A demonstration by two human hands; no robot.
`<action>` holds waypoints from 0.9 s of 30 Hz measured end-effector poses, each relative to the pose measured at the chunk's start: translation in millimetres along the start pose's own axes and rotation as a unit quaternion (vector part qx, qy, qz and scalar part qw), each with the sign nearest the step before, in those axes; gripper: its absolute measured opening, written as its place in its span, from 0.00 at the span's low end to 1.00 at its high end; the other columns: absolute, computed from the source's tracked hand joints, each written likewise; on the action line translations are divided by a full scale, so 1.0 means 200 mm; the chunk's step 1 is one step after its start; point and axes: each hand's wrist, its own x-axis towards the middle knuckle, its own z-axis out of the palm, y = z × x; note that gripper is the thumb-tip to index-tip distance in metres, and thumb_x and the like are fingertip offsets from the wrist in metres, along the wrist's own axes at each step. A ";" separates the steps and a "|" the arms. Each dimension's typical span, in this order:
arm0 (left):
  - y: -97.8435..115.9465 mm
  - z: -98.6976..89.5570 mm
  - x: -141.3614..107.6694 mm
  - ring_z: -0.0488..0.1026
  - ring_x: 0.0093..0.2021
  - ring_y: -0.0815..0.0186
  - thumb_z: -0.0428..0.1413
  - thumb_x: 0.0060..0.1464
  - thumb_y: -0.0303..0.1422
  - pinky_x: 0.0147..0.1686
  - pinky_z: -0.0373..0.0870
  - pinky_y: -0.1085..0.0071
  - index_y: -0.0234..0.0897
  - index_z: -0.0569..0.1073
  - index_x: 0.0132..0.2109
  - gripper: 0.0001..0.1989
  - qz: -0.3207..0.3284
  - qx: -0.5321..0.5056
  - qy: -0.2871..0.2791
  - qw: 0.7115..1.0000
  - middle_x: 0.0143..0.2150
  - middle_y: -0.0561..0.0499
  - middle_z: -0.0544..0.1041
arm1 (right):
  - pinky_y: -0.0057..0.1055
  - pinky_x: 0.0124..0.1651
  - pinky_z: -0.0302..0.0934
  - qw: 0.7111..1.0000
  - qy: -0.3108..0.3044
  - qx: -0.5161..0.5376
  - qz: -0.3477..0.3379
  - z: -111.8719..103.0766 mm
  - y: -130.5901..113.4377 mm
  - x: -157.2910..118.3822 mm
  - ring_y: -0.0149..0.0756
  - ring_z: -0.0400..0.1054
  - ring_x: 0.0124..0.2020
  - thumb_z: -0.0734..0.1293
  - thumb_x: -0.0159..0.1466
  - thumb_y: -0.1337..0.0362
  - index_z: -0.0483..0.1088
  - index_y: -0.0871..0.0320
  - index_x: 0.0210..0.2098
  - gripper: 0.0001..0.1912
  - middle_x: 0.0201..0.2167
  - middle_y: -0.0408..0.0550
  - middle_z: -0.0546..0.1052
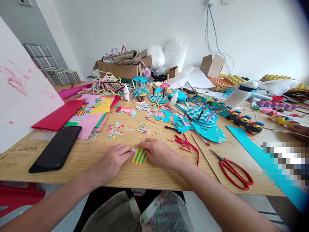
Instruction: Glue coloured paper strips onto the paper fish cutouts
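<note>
Yellow-and-green striped paper (139, 157) lies near the front edge of the wooden surface (166, 181). Our left hand (112, 162) reaches inward, palm down, its fingers held close together with the tips at the paper's lilac left end. Our right hand (159, 154) arches over the upper right part, fingers bent and touching the stripes. Whether either hand pinches it, we cannot tell.

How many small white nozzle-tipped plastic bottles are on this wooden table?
2. One small white nozzle-tipped plastic bottle is right of the tangled multicoloured fuzzy stems; the other bottle is farther right, beside the stacked round blue pieces. More could be hidden.
</note>
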 end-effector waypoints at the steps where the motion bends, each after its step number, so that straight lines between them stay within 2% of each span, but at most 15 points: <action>1: 0.00 0.00 0.00 0.67 0.43 0.64 0.40 0.58 0.22 0.45 0.67 0.66 0.30 0.69 0.47 0.16 -0.001 -0.007 -0.001 1.000 0.42 0.44 0.72 | 0.26 0.37 0.55 1.000 0.002 0.006 0.001 0.00 0.00 0.00 0.32 0.65 0.38 0.54 0.59 0.74 0.66 0.56 0.46 0.19 0.36 0.48 0.70; 13: 0.00 -0.02 0.08 0.68 0.38 0.66 0.39 0.58 0.23 0.39 0.69 0.69 0.31 0.72 0.40 0.17 -0.014 -0.016 -0.033 0.999 0.37 0.47 0.72 | 0.27 0.30 0.53 0.998 -0.009 -0.057 0.000 0.01 -0.02 -0.01 0.33 0.65 0.32 0.55 0.57 0.73 0.66 0.53 0.46 0.20 0.34 0.47 0.68; 23: -0.01 0.01 0.06 0.66 0.39 0.65 0.38 0.59 0.25 0.40 0.68 0.67 0.31 0.71 0.41 0.16 -0.009 -0.024 -0.014 1.000 0.38 0.46 0.71 | 0.26 0.33 0.53 1.000 -0.015 -0.022 0.017 -0.01 -0.03 -0.01 0.33 0.65 0.35 0.53 0.58 0.74 0.65 0.52 0.48 0.21 0.35 0.47 0.69; 27: -0.01 0.01 0.06 0.67 0.39 0.65 0.38 0.60 0.26 0.40 0.68 0.67 0.30 0.72 0.41 0.18 -0.008 -0.018 -0.013 1.000 0.38 0.45 0.72 | 0.27 0.31 0.53 0.998 -0.023 -0.053 0.017 -0.01 -0.04 -0.01 0.33 0.64 0.32 0.54 0.58 0.73 0.66 0.52 0.46 0.20 0.34 0.47 0.68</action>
